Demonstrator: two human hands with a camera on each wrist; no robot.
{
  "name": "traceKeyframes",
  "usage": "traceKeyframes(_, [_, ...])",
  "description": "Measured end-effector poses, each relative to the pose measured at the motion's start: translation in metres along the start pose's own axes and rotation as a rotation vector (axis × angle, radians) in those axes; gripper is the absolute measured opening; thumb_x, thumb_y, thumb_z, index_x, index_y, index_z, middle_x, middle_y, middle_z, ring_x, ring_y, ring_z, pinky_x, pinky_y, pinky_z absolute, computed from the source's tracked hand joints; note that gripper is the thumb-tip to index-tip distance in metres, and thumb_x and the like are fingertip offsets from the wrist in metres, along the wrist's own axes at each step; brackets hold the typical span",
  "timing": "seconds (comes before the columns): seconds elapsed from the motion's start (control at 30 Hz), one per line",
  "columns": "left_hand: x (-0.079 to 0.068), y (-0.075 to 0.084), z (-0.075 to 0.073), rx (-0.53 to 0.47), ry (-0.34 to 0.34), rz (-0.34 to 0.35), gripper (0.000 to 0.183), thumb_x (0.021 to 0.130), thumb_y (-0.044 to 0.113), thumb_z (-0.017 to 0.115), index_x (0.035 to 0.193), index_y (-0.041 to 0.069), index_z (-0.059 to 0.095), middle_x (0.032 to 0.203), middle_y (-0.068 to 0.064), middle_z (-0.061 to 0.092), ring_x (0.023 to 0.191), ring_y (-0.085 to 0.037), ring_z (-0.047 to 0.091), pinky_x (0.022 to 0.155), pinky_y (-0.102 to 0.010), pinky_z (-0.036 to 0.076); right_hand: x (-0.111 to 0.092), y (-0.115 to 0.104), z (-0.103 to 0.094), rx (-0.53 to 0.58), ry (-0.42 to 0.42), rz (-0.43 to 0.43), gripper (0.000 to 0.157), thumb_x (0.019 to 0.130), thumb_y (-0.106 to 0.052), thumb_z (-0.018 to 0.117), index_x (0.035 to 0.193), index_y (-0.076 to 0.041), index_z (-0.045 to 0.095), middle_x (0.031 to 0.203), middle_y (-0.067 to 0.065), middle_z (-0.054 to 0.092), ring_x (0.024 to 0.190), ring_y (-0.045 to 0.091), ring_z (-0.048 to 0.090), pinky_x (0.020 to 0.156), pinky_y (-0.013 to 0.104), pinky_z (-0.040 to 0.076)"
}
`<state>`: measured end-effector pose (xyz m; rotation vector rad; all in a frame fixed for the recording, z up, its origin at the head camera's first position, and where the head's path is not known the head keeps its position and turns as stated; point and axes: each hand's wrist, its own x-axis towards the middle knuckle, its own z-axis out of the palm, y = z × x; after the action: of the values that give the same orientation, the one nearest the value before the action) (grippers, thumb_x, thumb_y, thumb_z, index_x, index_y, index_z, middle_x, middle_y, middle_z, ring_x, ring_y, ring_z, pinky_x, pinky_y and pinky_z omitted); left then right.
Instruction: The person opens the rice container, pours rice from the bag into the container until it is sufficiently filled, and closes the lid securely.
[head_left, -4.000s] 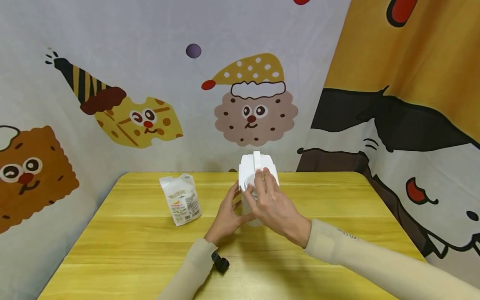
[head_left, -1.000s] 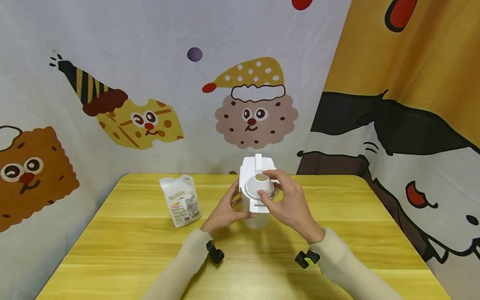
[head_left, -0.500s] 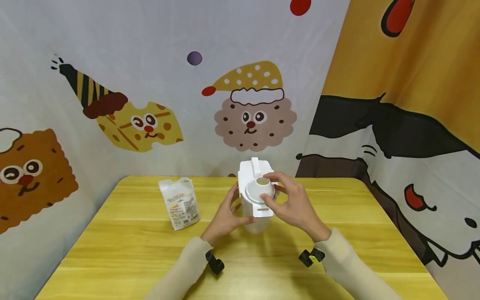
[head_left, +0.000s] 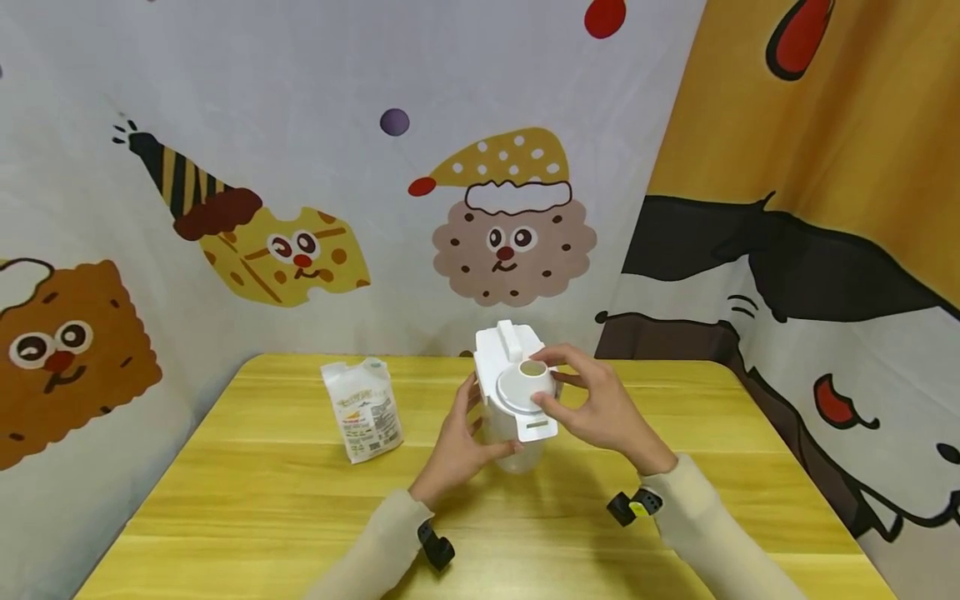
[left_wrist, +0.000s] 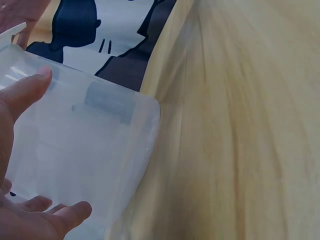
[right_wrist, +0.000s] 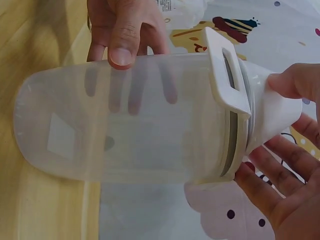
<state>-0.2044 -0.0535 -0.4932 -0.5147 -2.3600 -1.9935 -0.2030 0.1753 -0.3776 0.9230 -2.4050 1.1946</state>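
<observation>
Tall translucent plastic container with rounded bottom corners (right_wrist: 145, 132) stands on the table, long axis roughly vertical, base down, lid end up. White plastic lid (head_left: 491, 358) sits on top, its longer direction running away from the person and skewed a little: raised white handle strip (head_left: 510, 340) at the container's far side, slotted white tab (head_left: 537, 432) at its near side, aimed at the person and slightly right. White plastic conical cap (head_left: 519, 390) rises from the lid, narrow end up, round hole at its tip.

Under the container: yellow wood-grain table (head_left: 300, 500) with rounded far corners. Left of the container, well apart: white printed bag (head_left: 363, 412), upright, leaning slightly. Behind the container: pale cloth backdrop (head_left: 315, 100) with cartoon prints, including a pinkish cookie in a spotted hat (head_left: 513, 250) directly behind it. Right of the container, further back: orange, black and white section of printed cloth (head_left: 825, 150).

Left hand (head_left: 465, 446) is at the container's left side, clamped on the body: thumb across the near face, fingers round the far side. Container sits between thumb and fingers. Right hand (head_left: 600, 408) is at the container's upper right, thumb and fingers pinching the conical cap; lower fingertips are close to the lid edge, contact there unclear. Beige sleeves (head_left: 705, 525) and black wrist devices (head_left: 437, 547) are nearer the person than the container.
</observation>
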Motion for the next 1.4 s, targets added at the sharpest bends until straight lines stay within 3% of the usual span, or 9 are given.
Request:
traceKeyframes(0.13, [-0.001,0.000,-0.004,0.005,-0.013,0.001,0.119,0.075,0.030,0.094,0.160,0.046,0.012,0.166,0.007,0.029,0.151,-0.026,0.034,0.117,-0.059,0.041,-0.002,0.003,0.001,0.016,0.005,0.010,0.045,0.089,-0.012,0.081,0.129,-0.022,0.064,0.127,-0.002,0.069,0.119,0.020,0.066,0.097,0.041,0.061])
traceKeyframes(0.3, [0.004,-0.002,-0.018,-0.021,-0.085,-0.019,0.113,0.076,0.029,0.094,0.158,0.046,0.019,0.164,0.005,0.031,0.149,-0.028,0.038,0.114,-0.054,0.047,-0.004,0.001,0.001,0.014,0.004,0.018,0.048,0.089,-0.010,0.080,0.133,-0.019,0.063,0.132,0.000,0.066,0.122,0.021,0.064,0.100,0.040,0.059])
traceKeyframes(0.53, [0.014,-0.001,-0.042,-0.077,-0.151,-0.014,0.102,0.081,0.022,0.090,0.160,0.036,0.026,0.163,-0.005,0.033,0.150,-0.035,0.037,0.115,-0.060,0.043,-0.007,-0.007,0.003,-0.117,0.024,-0.014,0.060,0.085,-0.015,0.082,0.139,-0.007,0.058,0.136,0.006,0.064,0.122,0.025,0.063,0.100,0.049,0.058])
traceKeyframes(0.7, [0.025,-0.005,-0.052,-0.080,-0.179,0.003,0.107,0.083,0.022,0.088,0.164,0.032,0.019,0.168,-0.008,0.024,0.155,-0.039,0.026,0.119,-0.061,0.038,-0.010,-0.010,0.007,-0.182,0.076,0.045,0.065,0.085,-0.023,0.084,0.141,-0.008,0.056,0.139,0.008,0.063,0.126,0.029,0.061,0.103,0.055,0.054])
traceKeyframes(0.83, [0.033,-0.007,-0.054,-0.093,-0.216,0.020,0.112,0.082,0.022,0.089,0.164,0.038,0.015,0.171,-0.004,0.019,0.158,-0.039,0.019,0.122,-0.062,0.032,-0.012,-0.013,0.011,-0.190,0.106,0.078,0.066,0.084,-0.026,0.086,0.141,-0.007,0.057,0.141,0.009,0.063,0.125,0.029,0.062,0.101,0.054,0.054])
traceKeyframes(1.1, [0.046,-0.006,-0.049,-0.150,-0.254,0.037,0.116,0.081,0.009,0.087,0.165,0.038,0.011,0.171,-0.002,0.022,0.158,-0.030,0.022,0.124,-0.057,0.032,-0.012,-0.018,0.019,-0.227,0.104,0.093,0.059,0.085,-0.027,0.086,0.135,-0.012,0.059,0.118,0.004,0.073,0.100,0.017,0.068,0.085,0.041,0.059])
traceKeyframes(1.27, [0.047,-0.007,-0.050,-0.208,-0.244,0.024,0.118,0.079,-0.002,0.085,0.165,0.034,0.013,0.170,-0.005,0.025,0.156,-0.030,0.025,0.123,-0.055,0.035,-0.011,-0.018,0.021,-0.219,0.088,0.094,0.058,0.086,-0.030,0.084,0.136,-0.014,0.058,0.121,0.003,0.072,0.102,0.015,0.068,0.087,0.040,0.060])
traceKeyframes(1.4, [0.046,-0.008,-0.049,-0.228,-0.235,0.017,0.116,0.080,-0.002,0.084,0.165,0.034,0.014,0.169,-0.005,0.026,0.156,-0.029,0.026,0.122,-0.055,0.035,-0.011,-0.018,0.021,-0.212,0.087,0.097,0.058,0.086,-0.029,0.084,0.136,-0.015,0.058,0.122,0.003,0.072,0.104,0.016,0.069,0.088,0.040,0.061])
